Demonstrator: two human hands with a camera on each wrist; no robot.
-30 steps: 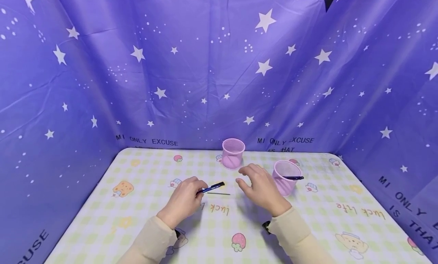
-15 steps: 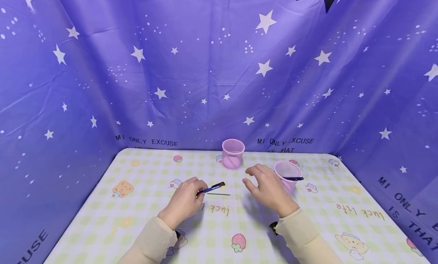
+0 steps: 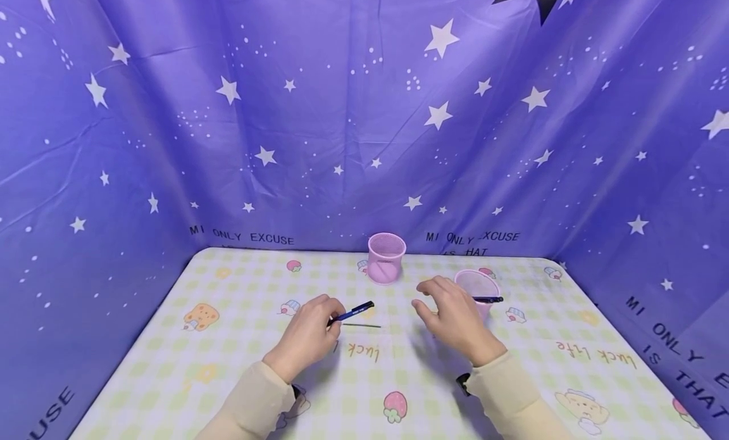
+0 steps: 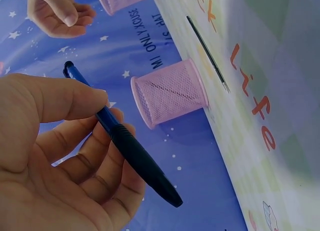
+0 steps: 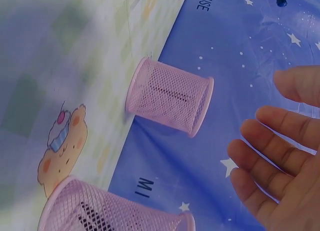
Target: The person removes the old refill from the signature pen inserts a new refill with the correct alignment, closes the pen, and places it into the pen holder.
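My left hand [image 3: 307, 332] pinches a blue pen [image 4: 132, 148] with a black grip between thumb and fingers, above the table. Under the pen, a thin dark pen refill [image 3: 362, 326] lies on the cloth; the left wrist view shows it as a slim rod. My right hand [image 3: 455, 320] is held in the air with relaxed, slightly bent fingers and nothing in them. It partly covers a pink mesh pen holder [image 5: 115, 208] in the head view. A dark pen [image 3: 488, 299] shows at that holder's rim, pointing right.
A second pink mesh pen holder [image 3: 385, 263] stands upright near the back edge of the table. The table wears a green-and-white checked cloth [image 3: 250, 282] with cartoon prints. Behind and at both sides hangs a purple curtain [image 3: 319, 123] with stars.
My right hand has moved right, away from the left hand, and now overlaps more of the right pen holder. The left hand keeps the pen in nearly the same place.
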